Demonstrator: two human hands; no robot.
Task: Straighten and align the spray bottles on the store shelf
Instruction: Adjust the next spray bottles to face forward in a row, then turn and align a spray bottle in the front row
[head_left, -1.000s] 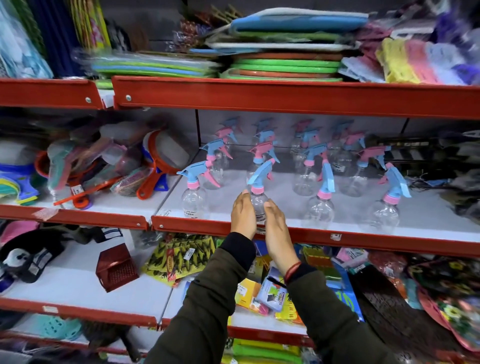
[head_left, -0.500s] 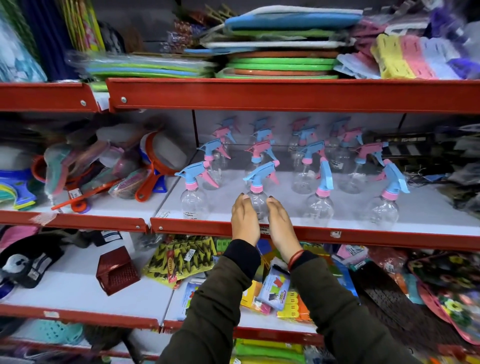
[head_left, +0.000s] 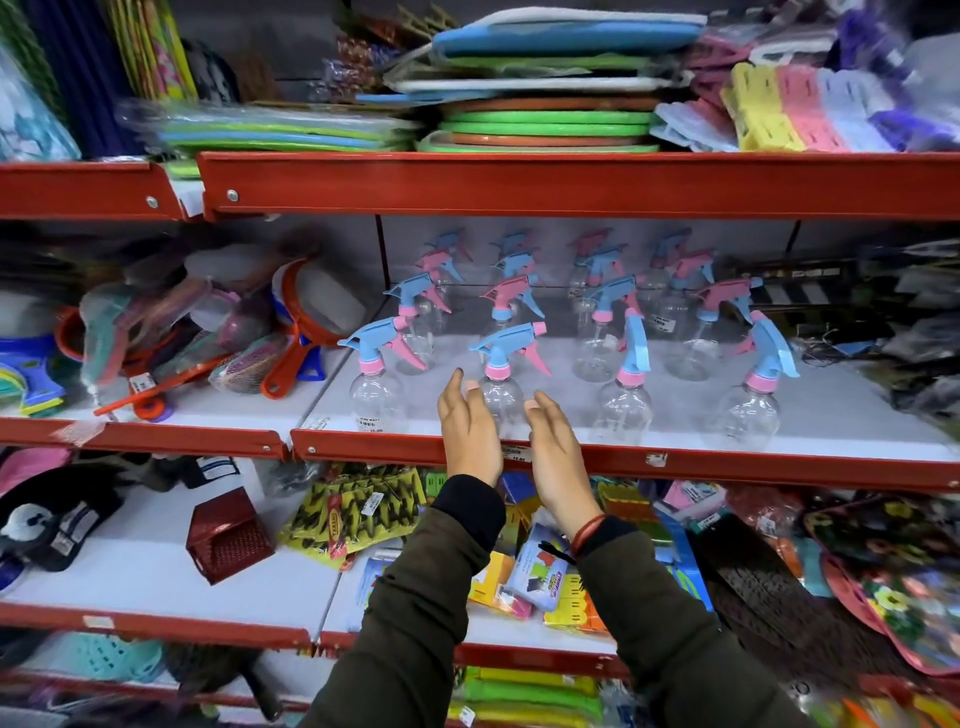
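Note:
Clear spray bottles with blue and pink trigger heads stand in rows on the white middle shelf (head_left: 727, 462). The second front bottle (head_left: 503, 402) is upright, its nozzle pointing left like the front-left bottle (head_left: 376, 397). My left hand (head_left: 470, 431) and my right hand (head_left: 558, 457) flank it, fingers spread, at most grazing its sides. The third front bottle (head_left: 623, 410) and the fourth front bottle (head_left: 748, 415) have their heads turned another way. Rear rows are blurred.
Strainers and scoops (head_left: 291, 332) crowd the shelf section to the left. Stacked mats (head_left: 545, 124) lie on the shelf above. Packaged goods (head_left: 358, 512) and a red basket (head_left: 228, 535) fill the shelf below. The red shelf lip runs just under my hands.
Both hands were pressed around the second front bottle; now they have spread apart and eased off it. Its head has turned to point left. The view shifted slightly.

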